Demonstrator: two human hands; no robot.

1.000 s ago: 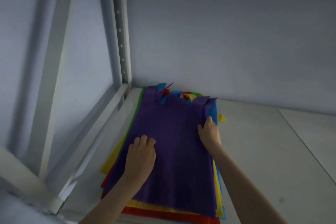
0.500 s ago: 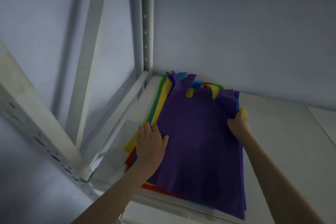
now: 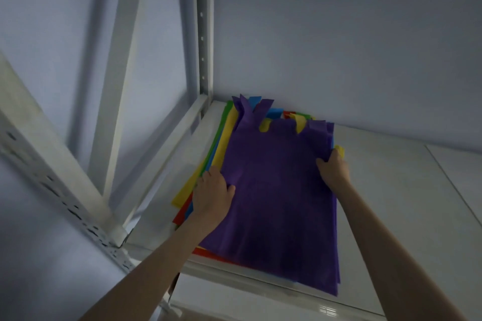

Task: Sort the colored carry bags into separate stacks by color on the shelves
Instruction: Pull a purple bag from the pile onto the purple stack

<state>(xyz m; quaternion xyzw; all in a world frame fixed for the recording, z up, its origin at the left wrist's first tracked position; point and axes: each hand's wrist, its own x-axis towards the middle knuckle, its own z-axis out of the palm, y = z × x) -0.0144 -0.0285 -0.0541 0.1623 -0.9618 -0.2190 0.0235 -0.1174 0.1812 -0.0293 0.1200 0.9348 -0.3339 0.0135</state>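
A purple carry bag (image 3: 279, 190) lies on top of a mixed pile of bags in the shelf's back left corner. Yellow (image 3: 224, 135), green (image 3: 221, 125), blue (image 3: 275, 113) and red (image 3: 182, 212) edges stick out under it. The purple bag's near end hangs over the shelf's front edge. My left hand (image 3: 212, 193) grips the bag's left edge, thumb on top. My right hand (image 3: 332, 168) pinches its right edge near the handle.
The white shelf board (image 3: 407, 190) stretches to the right of the pile. A perforated upright post (image 3: 202, 34) stands at the back left corner, and slanted frame bars (image 3: 114, 101) run along the left. The wall rises right behind the pile.
The purple bag has slid toward me, and its near end now overhangs the front edge. My left hand moved from the bag's middle to its left edge. The view shifted back and left.
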